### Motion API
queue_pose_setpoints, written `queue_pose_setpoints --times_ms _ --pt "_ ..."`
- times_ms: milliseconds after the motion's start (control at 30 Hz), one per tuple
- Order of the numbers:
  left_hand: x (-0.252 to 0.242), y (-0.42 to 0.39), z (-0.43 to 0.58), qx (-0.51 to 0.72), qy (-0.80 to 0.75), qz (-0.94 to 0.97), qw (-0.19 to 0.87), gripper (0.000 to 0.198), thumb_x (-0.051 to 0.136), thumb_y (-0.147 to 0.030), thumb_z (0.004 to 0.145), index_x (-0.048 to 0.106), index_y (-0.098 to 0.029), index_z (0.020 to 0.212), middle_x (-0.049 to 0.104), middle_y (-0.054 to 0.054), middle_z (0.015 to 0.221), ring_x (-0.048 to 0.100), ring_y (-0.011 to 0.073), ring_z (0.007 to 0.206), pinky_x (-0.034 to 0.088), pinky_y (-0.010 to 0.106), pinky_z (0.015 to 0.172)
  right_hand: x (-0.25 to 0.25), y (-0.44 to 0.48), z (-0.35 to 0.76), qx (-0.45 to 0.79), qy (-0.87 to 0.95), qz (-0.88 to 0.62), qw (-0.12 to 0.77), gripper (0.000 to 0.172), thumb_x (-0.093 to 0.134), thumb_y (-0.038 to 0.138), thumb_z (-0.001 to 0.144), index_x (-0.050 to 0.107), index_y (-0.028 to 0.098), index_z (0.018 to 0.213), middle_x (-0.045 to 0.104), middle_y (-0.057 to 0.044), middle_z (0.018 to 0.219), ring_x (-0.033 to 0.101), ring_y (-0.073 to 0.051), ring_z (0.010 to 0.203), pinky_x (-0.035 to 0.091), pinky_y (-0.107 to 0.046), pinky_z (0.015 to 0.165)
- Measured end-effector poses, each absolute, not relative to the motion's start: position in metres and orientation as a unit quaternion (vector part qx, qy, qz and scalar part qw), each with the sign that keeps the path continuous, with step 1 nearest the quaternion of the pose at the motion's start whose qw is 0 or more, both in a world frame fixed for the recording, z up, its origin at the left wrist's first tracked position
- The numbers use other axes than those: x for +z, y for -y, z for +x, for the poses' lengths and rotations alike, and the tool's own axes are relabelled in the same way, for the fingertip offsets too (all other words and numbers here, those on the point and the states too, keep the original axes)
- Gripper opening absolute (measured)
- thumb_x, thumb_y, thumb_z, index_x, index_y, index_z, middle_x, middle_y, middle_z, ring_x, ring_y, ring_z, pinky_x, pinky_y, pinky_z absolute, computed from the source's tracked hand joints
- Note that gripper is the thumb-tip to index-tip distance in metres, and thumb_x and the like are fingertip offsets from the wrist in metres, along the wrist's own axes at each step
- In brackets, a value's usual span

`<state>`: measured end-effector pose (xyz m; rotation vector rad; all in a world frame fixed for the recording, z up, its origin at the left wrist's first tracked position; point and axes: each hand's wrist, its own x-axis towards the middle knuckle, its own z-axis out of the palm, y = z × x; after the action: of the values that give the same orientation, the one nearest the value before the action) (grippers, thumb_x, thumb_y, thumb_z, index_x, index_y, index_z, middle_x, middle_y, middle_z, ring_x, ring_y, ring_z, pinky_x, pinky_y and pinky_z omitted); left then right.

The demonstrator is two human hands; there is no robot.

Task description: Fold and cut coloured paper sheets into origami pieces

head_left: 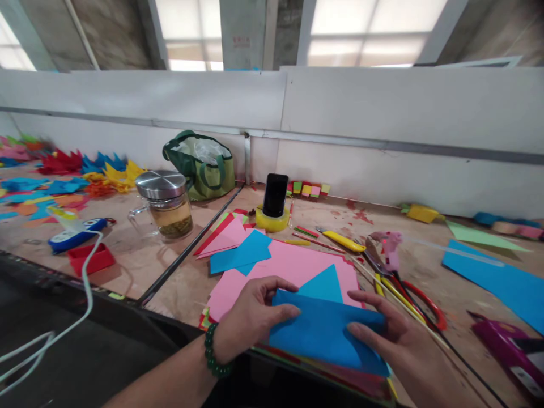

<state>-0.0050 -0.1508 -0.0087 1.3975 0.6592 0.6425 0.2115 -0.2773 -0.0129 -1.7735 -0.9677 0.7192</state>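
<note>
Between my hands is a sheet of blue paper (327,328), tilted up at the front of a stack of pink paper (297,258). My left hand (255,317), with a green bead bracelet (216,354) at the wrist, pinches the sheet's upper left edge between thumb and fingers. My right hand (395,334) grips the right side, thumb on the near face and fingers behind. A blue paper triangle (325,285) shows behind the sheet's top edge. Folded blue pieces (242,252) lie on the stack's far left part.
Right of the stack lie a yellow utility knife (343,240), scissors (437,309), a pink glue gun (391,249) and a purple tool (505,345). A phone (276,195) stands in a yellow tape roll (272,221). Leftward are a glass tea mug (168,212) and a green bag (212,175).
</note>
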Motion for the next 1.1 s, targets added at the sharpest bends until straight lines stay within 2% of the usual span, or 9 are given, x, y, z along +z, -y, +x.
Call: queue_pose_setpoints --times_ms 100,200,267,500,667,767,933,1100 --pt "-0.011 0.153 -0.003 0.309 -0.313 0.600 0.668 0.037 0.079 -0.044 0.060 0.066 -0.014 0.078 0.050 -0.002 0.061 0.041 0.0091 0.055 0.032 0.020 0.048 -0.012 0.278 0.206 0.285 0.369 -0.725 0.508 0.069 0.078 0.049 0.061 0.061 0.023 0.122 0.065 -0.001 0.071 0.056 -0.017 0.056 0.046 -0.025 0.044" --pt "-0.013 0.153 -0.002 0.322 -0.320 0.601 0.658 0.039 0.077 -0.048 0.061 0.057 -0.014 0.063 0.043 -0.004 0.055 0.034 0.0078 0.052 0.027 0.020 0.046 -0.010 0.279 0.203 0.292 0.361 -0.728 0.505 0.071 0.077 0.050 0.063 0.058 0.022 0.126 0.062 0.001 0.061 0.056 -0.017 0.054 0.047 -0.026 0.045" --pt "-0.015 0.153 -0.003 0.325 -0.319 0.604 0.654 0.039 0.077 -0.048 0.062 0.057 -0.014 0.063 0.041 -0.005 0.054 0.033 0.0076 0.052 0.026 0.020 0.046 -0.008 0.279 0.202 0.296 0.361 -0.727 0.504 0.072 0.077 0.051 0.063 0.057 0.022 0.126 0.061 0.001 0.059 0.057 -0.018 0.054 0.048 -0.027 0.046" --pt "-0.014 0.155 -0.008 0.339 -0.286 0.581 0.682 0.033 0.075 -0.042 0.067 0.060 -0.013 0.070 0.048 -0.003 0.060 0.039 0.0083 0.054 0.032 0.020 0.050 -0.010 0.281 0.202 0.270 0.340 -0.753 0.494 0.077 0.079 0.055 0.056 0.060 0.023 0.124 0.070 -0.004 0.074 0.061 -0.020 0.055 0.051 -0.030 0.044" --pt "-0.008 0.155 -0.014 0.342 -0.296 0.600 0.660 0.028 0.072 -0.040 0.071 0.063 -0.013 0.069 0.054 -0.001 0.062 0.044 0.0105 0.060 0.037 0.021 0.056 -0.017 0.281 0.194 0.282 0.317 -0.689 0.587 0.074 0.082 0.047 0.059 0.058 0.022 0.124 0.063 0.002 0.061 0.057 -0.015 0.052 0.047 -0.024 0.044" --pt "-0.009 0.154 -0.018 0.337 -0.341 0.593 0.647 0.030 0.075 -0.043 0.067 0.065 -0.014 0.070 0.057 0.000 0.064 0.048 0.0122 0.061 0.040 0.022 0.057 -0.018 0.280 0.186 0.290 0.301 -0.638 0.647 0.071 0.082 0.044 0.062 0.056 0.022 0.124 0.066 0.000 0.069 0.057 -0.014 0.057 0.046 -0.023 0.049" --pt "-0.011 0.153 -0.023 0.336 -0.383 0.592 0.625 0.037 0.079 -0.050 0.059 0.067 -0.015 0.068 0.061 0.001 0.063 0.053 0.0141 0.060 0.043 0.021 0.053 -0.014 0.278 0.176 0.257 0.292 -0.632 0.670 0.058 0.081 0.042 0.066 0.061 0.021 0.116 0.061 0.004 0.063 0.051 -0.010 0.055 0.041 -0.020 0.049" --pt "-0.011 0.152 -0.026 0.340 -0.403 0.577 0.624 0.040 0.082 -0.050 0.054 0.066 -0.016 0.064 0.061 0.000 0.061 0.055 0.0143 0.058 0.045 0.021 0.053 -0.008 0.278 0.166 0.247 0.279 -0.632 0.680 0.057 0.081 0.043 0.064 0.062 0.019 0.113 0.063 0.002 0.063 0.053 -0.012 0.061 0.044 -0.022 0.053"
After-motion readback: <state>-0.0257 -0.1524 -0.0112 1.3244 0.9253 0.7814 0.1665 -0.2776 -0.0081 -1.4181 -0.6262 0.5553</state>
